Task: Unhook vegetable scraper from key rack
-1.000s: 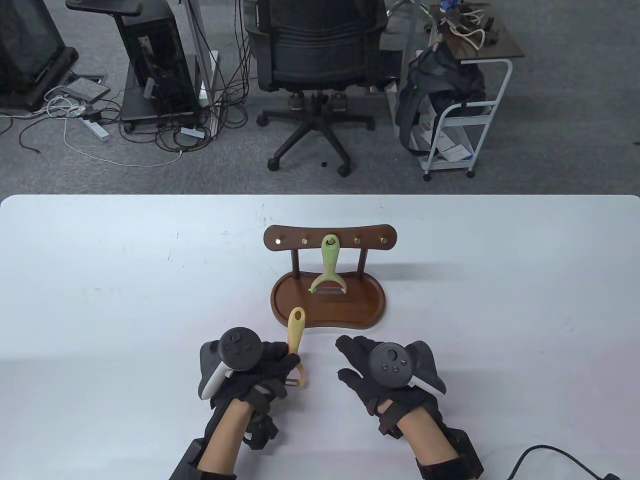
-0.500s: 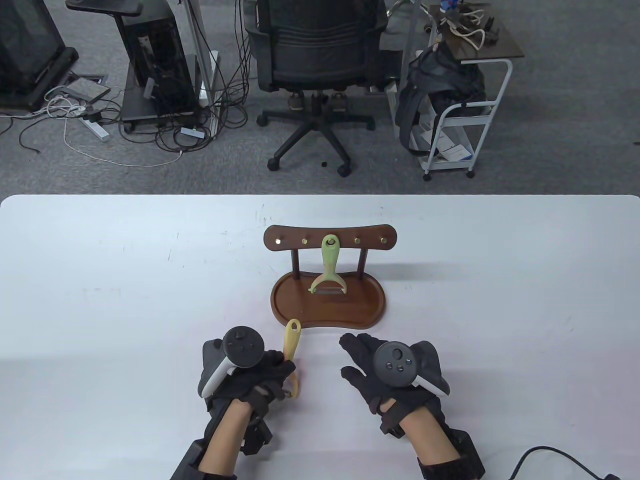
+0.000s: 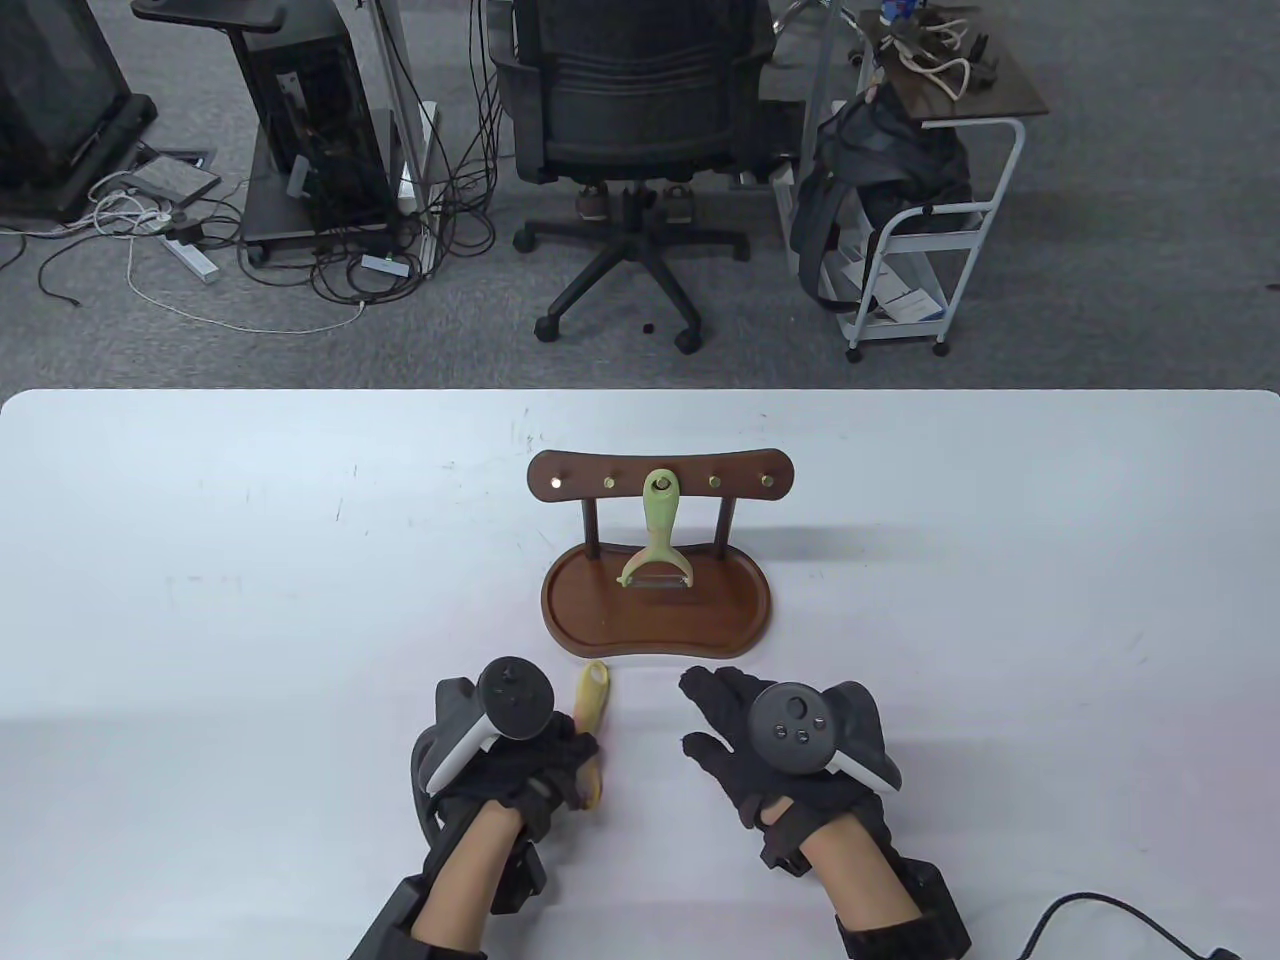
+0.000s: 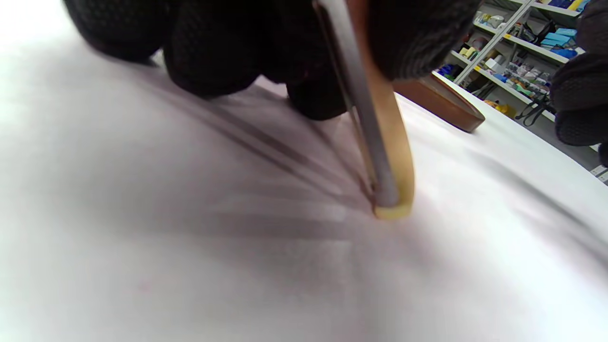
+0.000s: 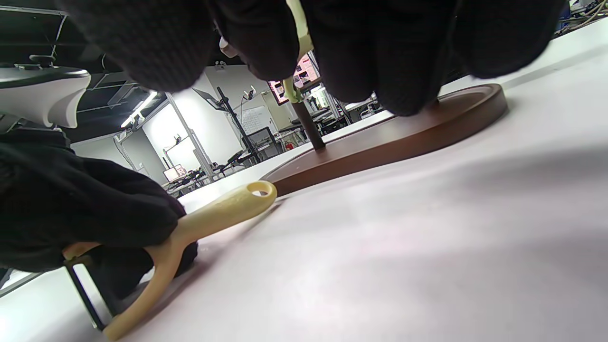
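Note:
My left hand [image 3: 575, 755] grips a yellow vegetable scraper [image 3: 592, 692] near its head, just in front of the key rack [image 3: 660, 474]. In the left wrist view the scraper's head [image 4: 394, 199] touches the table. In the right wrist view its handle [image 5: 223, 209] slopes up toward the rack's base [image 5: 394, 137]. A green scraper [image 3: 660, 525] hangs from the rack's middle hook over the brown base tray [image 3: 600, 620]. My right hand [image 3: 715, 715] lies open and empty on the table, right of the yellow scraper.
The white table's far edge [image 3: 640, 392] runs behind the rack. A black cable [image 3: 1090, 905] lies at the front right corner. An office chair [image 3: 630, 150] and a cart [image 3: 920, 240] stand on the floor beyond.
My left hand has drawn the yellow scraper back toward me and down, so its head now meets the table. The right hand has barely moved.

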The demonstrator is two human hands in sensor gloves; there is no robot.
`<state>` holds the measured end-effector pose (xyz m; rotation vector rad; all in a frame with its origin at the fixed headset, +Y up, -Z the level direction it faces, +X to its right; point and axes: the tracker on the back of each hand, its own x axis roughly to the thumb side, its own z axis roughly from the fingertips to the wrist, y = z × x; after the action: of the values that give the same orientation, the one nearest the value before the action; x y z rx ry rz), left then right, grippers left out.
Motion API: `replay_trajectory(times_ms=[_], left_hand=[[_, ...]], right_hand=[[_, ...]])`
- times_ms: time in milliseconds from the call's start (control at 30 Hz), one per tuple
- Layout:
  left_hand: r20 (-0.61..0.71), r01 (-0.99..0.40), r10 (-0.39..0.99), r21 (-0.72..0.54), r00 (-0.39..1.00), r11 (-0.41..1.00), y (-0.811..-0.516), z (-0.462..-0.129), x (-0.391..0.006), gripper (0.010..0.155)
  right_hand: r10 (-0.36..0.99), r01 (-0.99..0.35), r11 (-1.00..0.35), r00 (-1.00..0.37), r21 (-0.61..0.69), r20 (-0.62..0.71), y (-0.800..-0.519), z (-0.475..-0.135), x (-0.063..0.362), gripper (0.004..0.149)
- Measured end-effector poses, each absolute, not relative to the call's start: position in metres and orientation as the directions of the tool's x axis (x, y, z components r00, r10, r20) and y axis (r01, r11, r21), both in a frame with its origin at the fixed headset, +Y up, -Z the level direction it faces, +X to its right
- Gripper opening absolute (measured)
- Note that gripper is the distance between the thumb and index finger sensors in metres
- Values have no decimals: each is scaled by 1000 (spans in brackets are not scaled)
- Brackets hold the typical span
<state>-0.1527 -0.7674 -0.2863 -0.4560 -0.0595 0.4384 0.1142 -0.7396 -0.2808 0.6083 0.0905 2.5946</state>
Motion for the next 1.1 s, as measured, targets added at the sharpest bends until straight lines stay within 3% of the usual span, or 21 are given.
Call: replay_trajectory(times_ms=[167,233,333,567,767,1100], left_hand=[[21,-332,373,-412,928,849,-766,-285,-149,54],[196,-173,258,-367,946,914,-764,-287,-144,55],[301,11,91,-320,949,947,-761,-284,-135,56],[355,50,87,-359,931,932,-762,-281,-131,56],[384,102,26,-310,923,945,-760,-278,-129,56],[433,324,-243,-123,868,938,-759,-272,-118,52]], right_hand=[[460,-430,-887,-793,169,398,-740,-281,115,68],[459,-427,-888,-795,171,397,-739,-280,115,68],[458,-425,-888,-796,173,396,-739,-280,115,68],[454,-417,-891,-801,181,391,-739,-279,115,68],[455,-416,-890,-802,185,387,-739,-279,116,68],[453,-411,-892,-802,191,389,-740,-278,115,68]])
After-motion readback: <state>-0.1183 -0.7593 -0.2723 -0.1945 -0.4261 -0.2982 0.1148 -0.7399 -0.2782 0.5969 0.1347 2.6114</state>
